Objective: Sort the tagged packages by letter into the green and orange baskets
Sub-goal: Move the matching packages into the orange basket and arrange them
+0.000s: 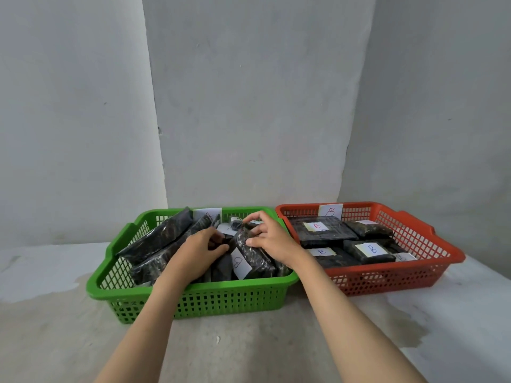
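- We have both hands down in the green basket (193, 297), which stands left of the orange basket (387, 283), the two rims touching at the middle.
- Our left hand (197, 248) curls its fingers into the pile of dark wrapped packages; whether it actually grips one we cannot tell.
- Our right hand (269, 234) pinches the far end of a B-tagged package (255, 257), thumb on its near face and fingers over the top.
- That package leans on edge near the green basket's right wall, its white tag (240, 263) facing left; it reads like a B.
- The green basket carries an A label (208, 214) on its far wall, the orange one a B label (330, 210), so we judge this package belongs to the right.
- The wrap looks glossy and crinkled, probably slick film over a soft, light block; we would hold across the narrow sides rather than by the loose film or the paper tag.
- The lift must clear two raised rims side by side, a short hop.
- The orange basket already holds several B packages (369, 251) lying flat; the barest spot looks to be along its near wall.
- The concrete floor (249, 346) around both baskets is open.
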